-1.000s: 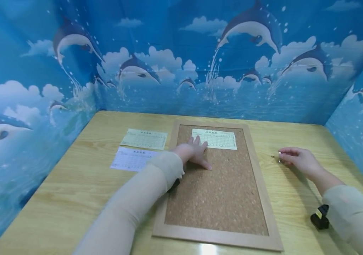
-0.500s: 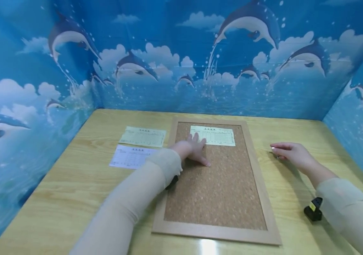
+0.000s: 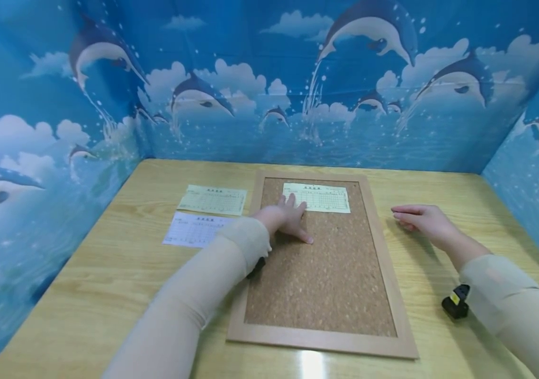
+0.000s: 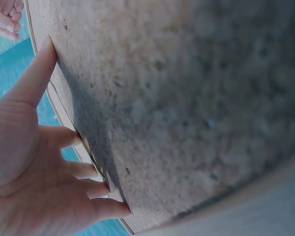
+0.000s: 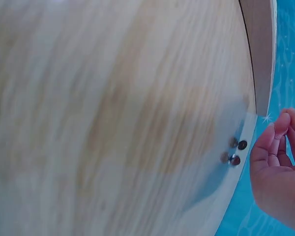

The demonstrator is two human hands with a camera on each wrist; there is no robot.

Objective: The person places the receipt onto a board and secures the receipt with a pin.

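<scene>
My left hand (image 3: 290, 217) lies on the cork board (image 3: 326, 279) with its fingers spread. Its fingertips press the lower left part of a pale green printed slip (image 3: 328, 199) at the board's top. To the right of the board, my right hand (image 3: 425, 221) is raised over the table and pinches a tiny thumbtack (image 4: 15, 32) between thumb and fingertips, mostly hidden by them. In the right wrist view, small round metal thumbtacks (image 5: 235, 160) lie on the table beneath that hand.
Left of the board, another pale green slip (image 3: 212, 201) and a white-lilac slip (image 3: 191, 230) lie on the wooden table (image 3: 108, 273). A wooden frame (image 3: 319, 339) edges the board. Blue dolphin-print curtains (image 3: 250, 79) enclose the table at the back and sides.
My right hand has picked up a thumbtack from the table, lifted and moved left towards the board. My left hand stays on the slip and board.
</scene>
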